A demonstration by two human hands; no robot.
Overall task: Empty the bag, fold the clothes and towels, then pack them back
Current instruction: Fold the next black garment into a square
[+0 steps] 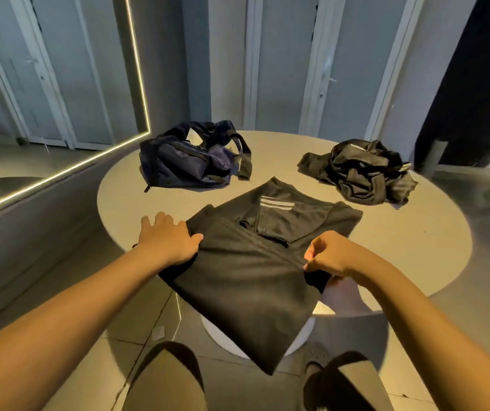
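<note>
A black garment (246,271) with white stripes near its far end lies spread on the round table (400,247), and its near part hangs over the front edge. My left hand (168,240) rests flat on the garment's left edge, fingers apart. My right hand (331,253) pinches the garment's right edge. A dark blue bag (190,158) lies open at the table's back left. A crumpled heap of black clothes (362,170) sits at the back right.
A mirror with a lit strip (137,63) stands on the left wall beside the table. Grey doors (285,60) close off the back. My legs (163,381) and the tiled floor show below the table's edge.
</note>
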